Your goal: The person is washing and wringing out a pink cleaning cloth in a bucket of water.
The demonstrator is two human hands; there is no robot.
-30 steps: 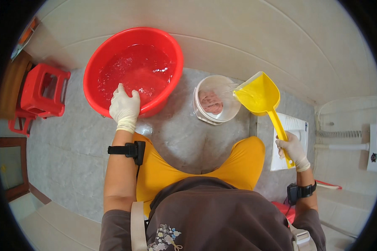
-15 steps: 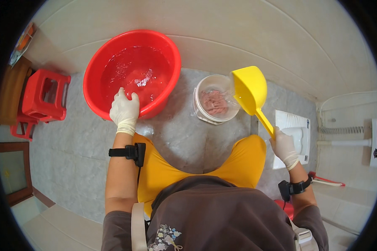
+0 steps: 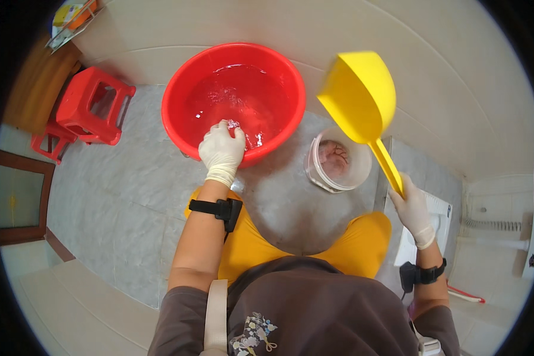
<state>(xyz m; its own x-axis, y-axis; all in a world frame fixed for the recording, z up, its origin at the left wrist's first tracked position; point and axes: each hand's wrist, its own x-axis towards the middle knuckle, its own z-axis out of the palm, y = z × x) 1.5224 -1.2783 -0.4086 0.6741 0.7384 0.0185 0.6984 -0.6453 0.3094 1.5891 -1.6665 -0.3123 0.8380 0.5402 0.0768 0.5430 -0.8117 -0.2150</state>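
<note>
My right hand, in a white glove, is wrapped round the handle of a yellow scoop. The scoop is raised and tilted, and no water shows running from it. Just left of it, a clear-white plastic bucket stands on the floor with pinkish, soft-looking pieces under liquid. What these pieces are, I cannot tell. A large red basin of water sits further left. My gloved left hand grips its near rim, fingers bent over to the inside, with the fingertips partly hidden.
Red plastic stools stand at the far left beside a brown wooden piece. A wall rises close behind the basin. A white squat toilet is set in the floor at right, with a coiled hose beyond.
The scoop, pouring water into the bucket before, has lifted up and away from it. The liquid in the bucket now covers more of the pink pieces. My left hand's fingers have curled more.
</note>
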